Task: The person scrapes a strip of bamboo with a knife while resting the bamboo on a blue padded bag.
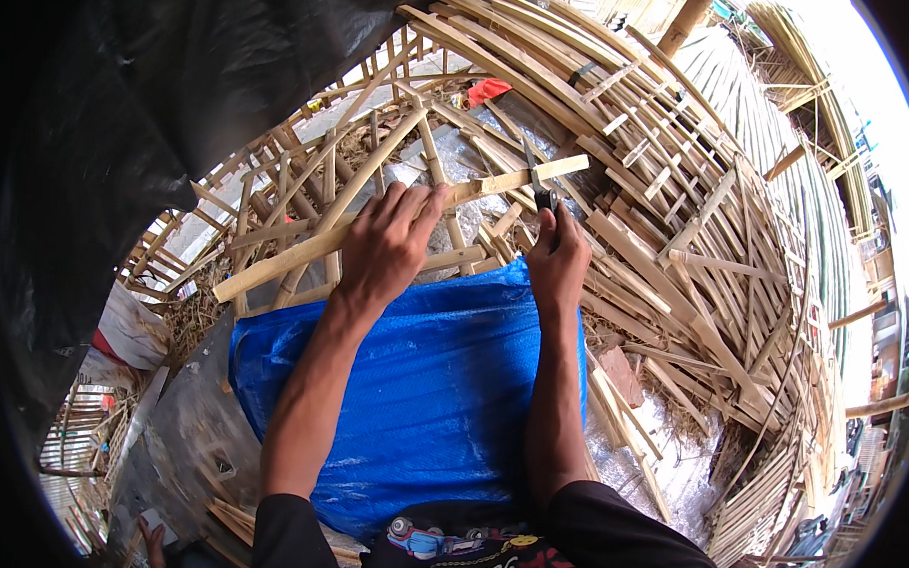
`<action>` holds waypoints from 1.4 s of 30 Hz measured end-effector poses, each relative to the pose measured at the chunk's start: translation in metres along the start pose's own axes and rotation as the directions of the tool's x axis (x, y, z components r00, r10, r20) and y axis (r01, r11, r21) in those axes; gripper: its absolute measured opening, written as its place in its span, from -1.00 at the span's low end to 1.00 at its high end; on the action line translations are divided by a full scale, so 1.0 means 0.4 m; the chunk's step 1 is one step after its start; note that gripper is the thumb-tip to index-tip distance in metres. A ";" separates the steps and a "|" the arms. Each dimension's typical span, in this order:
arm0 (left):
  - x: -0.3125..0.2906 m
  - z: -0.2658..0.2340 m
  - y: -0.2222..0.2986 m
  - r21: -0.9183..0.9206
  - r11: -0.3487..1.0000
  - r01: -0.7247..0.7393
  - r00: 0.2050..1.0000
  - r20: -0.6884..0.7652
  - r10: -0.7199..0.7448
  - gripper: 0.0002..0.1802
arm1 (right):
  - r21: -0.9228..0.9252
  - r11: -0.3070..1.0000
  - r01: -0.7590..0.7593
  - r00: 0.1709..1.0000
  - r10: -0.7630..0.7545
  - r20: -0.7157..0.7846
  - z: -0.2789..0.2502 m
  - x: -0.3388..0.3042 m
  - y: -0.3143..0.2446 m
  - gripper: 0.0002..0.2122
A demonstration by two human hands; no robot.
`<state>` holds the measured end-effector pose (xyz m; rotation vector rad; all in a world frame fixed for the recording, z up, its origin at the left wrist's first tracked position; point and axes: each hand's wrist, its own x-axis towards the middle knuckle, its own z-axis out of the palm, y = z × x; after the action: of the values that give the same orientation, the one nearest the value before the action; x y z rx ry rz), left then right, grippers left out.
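The left hand (391,227) curls its fingers, held close together, over a split-bamboo strip (513,178), while the right hand (558,253) pinches the dark handle of a narrow-bladed knife (546,199), its blade crossing the strip near the right end. The strip slants above the far edge of a blue tarpaulin (441,374) spread beneath the forearms; beyond lie a bamboo lattice (327,194) and, rightward, heaped bamboo slats (719,293).

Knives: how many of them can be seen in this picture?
1: the knife in the right hand, against the bamboo strip that the left hand holds. Others may be hidden.
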<state>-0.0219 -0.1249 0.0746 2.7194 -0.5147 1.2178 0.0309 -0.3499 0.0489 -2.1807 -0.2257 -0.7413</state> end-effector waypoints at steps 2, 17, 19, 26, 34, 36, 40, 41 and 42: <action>-0.001 -0.004 0.005 0.000 1.000 -0.003 1.000 -0.008 0.003 -0.58 | -0.076 0.997 -0.031 0.999 0.028 -0.036 -0.006 0.011 0.032 -0.69; -0.001 -0.055 -0.045 -0.102 0.983 0.150 0.988 -0.026 -0.153 -0.60 | 0.049 0.954 -0.296 0.928 0.299 -0.223 -0.098 0.049 0.199 -0.74; -0.012 -0.026 -0.052 -0.107 0.971 0.214 0.976 -0.020 -0.217 -0.60 | 0.093 0.981 -0.170 0.967 0.184 -0.178 -0.086 0.048 0.145 -0.74; -0.025 -0.006 -0.046 -0.031 0.964 0.264 0.963 -0.038 -0.266 -0.63 | 0.086 0.994 0.069 0.983 -0.083 0.166 0.048 -0.033 -0.036 -0.70; -0.015 -0.029 -0.038 0.015 0.978 0.210 0.974 -0.096 -0.207 -0.55 | 0.091 0.996 0.003 1.000 -0.006 0.026 0.037 -0.009 -0.009 -0.70; -0.013 -0.030 -0.031 0.002 0.980 0.201 0.976 -0.091 -0.200 -0.55 | 0.122 0.991 -0.057 0.998 0.053 0.035 0.011 0.000 0.009 -0.71; -0.012 -0.017 -0.029 -0.031 0.987 0.161 0.983 -0.085 -0.163 -0.62 | 0.193 0.981 0.031 0.998 -0.040 0.046 -0.013 0.010 -0.012 -0.71; -0.015 -0.013 -0.027 -0.035 0.986 0.161 0.983 -0.085 -0.164 -0.62 | 0.205 0.976 0.069 0.995 -0.082 0.054 -0.010 0.008 -0.030 -0.71; -0.015 -0.010 -0.022 -0.020 0.986 0.167 0.981 -0.098 -0.168 -0.61 | 0.220 0.974 0.056 0.991 -0.081 0.104 -0.010 0.004 -0.044 -0.72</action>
<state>-0.0254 -0.1143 0.0730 2.6137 -0.2740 1.2923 0.0236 -0.3413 0.0629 -2.0161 -0.4220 -0.6026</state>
